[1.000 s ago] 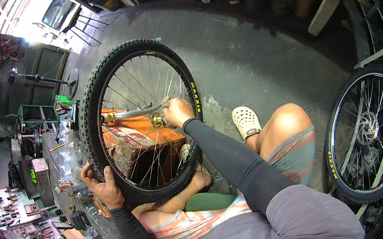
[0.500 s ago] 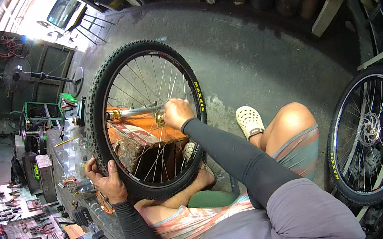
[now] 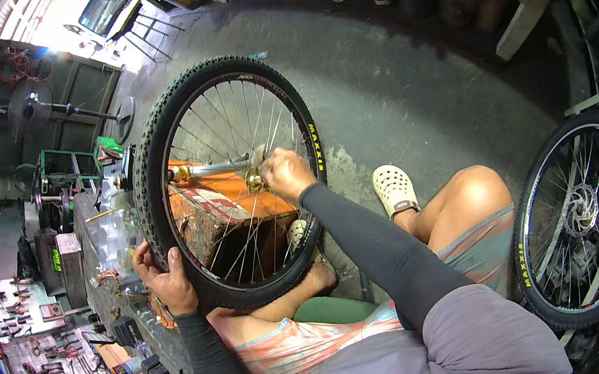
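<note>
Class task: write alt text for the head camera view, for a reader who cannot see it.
A seated person steadies an upright bicycle wheel, left hand gripping its tyre, right hand at the hub. A second wheel stands at right; tools lie at left.

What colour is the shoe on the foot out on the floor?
Cream-white, with holes across the top: the clog shows clearly in the head view, beside the bent knee.

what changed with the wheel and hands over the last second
Little changed. The right hand stays at the hub of the bicycle wheel, shifting only slightly there. The left hand keeps its grip on the lower tyre. Nothing was picked up or let go. The wheel stays upright over the orange stand; the second wheel at the right has not moved.
</note>
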